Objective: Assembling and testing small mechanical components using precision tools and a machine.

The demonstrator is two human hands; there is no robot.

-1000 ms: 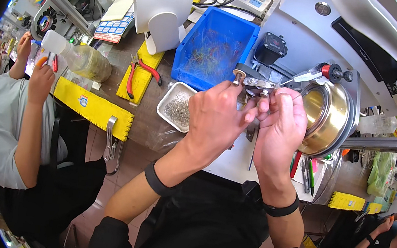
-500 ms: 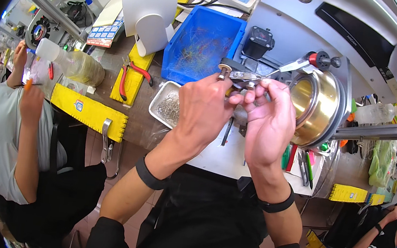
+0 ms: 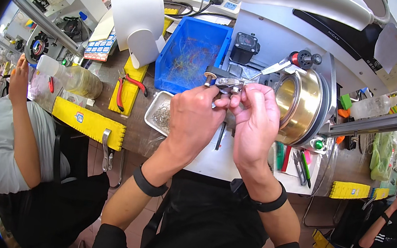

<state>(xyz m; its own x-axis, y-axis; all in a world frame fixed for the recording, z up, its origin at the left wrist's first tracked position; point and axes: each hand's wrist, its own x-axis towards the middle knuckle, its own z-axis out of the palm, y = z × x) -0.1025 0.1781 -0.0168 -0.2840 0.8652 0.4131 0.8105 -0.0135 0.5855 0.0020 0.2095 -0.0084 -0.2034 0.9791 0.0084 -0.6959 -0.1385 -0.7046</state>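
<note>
Both hands meet at a small metal clamp-like fixture [image 3: 226, 81] on the front of a bench machine. My left hand [image 3: 193, 121] has its back turned up and its fingers curled beneath the fixture's left part, beside a brass-coloured screw [image 3: 209, 79]. My right hand [image 3: 256, 129] is closed in a pinch, its thumb and fingertips just by the fixture's right end. Whatever lies between the fingertips of either hand is too small or hidden to name. A large brass-coloured drum [image 3: 302, 107] sits right of my right hand.
A blue bin [image 3: 166, 83] with tangled fine wires stands beyond a white tray [image 3: 148, 117] of small metal pieces. Red-handled pliers [image 3: 120, 96] lie on a yellow strip. Pens and a knife [image 3: 299, 167] lie at right. A co-worker [image 3: 21, 136] sits left.
The view has shifted, bringing more of a white lamp arm in at the top. My hands remain at the fixture; my right fingers are drawn closer together and the palm shows less.
</note>
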